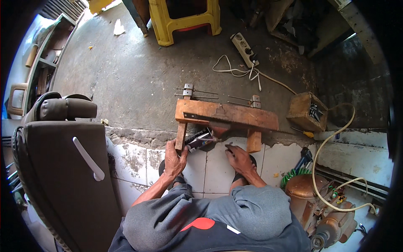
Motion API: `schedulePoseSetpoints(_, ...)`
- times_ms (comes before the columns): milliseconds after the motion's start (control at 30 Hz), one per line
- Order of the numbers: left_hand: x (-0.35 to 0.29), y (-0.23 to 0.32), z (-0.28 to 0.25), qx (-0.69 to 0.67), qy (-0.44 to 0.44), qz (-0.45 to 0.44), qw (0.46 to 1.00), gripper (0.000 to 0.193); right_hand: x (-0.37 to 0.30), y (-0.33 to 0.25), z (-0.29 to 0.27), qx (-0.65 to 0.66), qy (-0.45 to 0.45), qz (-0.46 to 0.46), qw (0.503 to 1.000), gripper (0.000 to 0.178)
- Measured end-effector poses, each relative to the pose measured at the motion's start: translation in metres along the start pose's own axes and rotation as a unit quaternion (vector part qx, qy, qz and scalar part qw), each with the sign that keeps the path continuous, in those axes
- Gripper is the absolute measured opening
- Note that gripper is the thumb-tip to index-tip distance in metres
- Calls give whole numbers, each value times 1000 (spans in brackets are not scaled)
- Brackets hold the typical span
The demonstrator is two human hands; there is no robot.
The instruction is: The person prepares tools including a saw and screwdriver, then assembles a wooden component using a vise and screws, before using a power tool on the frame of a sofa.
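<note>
In front of my knees stands a wooden clamp-like frame: a thick reddish board (264, 117) on two wooden posts, with metal brackets and threaded rods at its far side. A toothed saw blade (201, 116) lies along the board's near side. My left hand (173, 157) is closed round the lower end of the left wooden post (181, 134). Between the posts, close to the right one, my right hand (240, 159) has its fingers curled together. Something small and dark shows at its fingertips, too small to name. Tools (200, 140) lie on the tiles under the board, partly hidden.
A brown padded seat (63, 168) stands at the left. Ahead are a yellow plastic stool (168, 25) and a power strip (244, 49) with its cord. At right sit a wooden box of tools (298, 107), a yellow-handled screwdriver (307, 134) and a rusty compressor (304, 189) with a hose.
</note>
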State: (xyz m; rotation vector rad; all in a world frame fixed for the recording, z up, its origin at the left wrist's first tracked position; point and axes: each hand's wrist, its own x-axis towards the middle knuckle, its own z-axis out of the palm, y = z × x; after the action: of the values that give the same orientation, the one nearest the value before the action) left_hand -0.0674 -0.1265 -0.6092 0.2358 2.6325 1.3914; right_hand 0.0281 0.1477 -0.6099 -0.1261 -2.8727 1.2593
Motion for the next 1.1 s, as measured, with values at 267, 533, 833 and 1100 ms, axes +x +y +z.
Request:
schedulePoseSetpoints(267,4,3,-9,153,44,66,985,33,-38,-28,-43,-54,196,121,972,30)
schedulePoseSetpoints(533,24,5,-9,117,27,25,992,34,29,-41,25,-119,-50,-264,956,55)
schedulePoseSetpoints(833,60,93,-37,159,-13,27,987,36,33,-15,16,-89,-234,-20,968,67)
schedulePoseSetpoints(1100,110,102,-50,269,48,93,958,46,-111,91,-124,230,209,442,842,81)
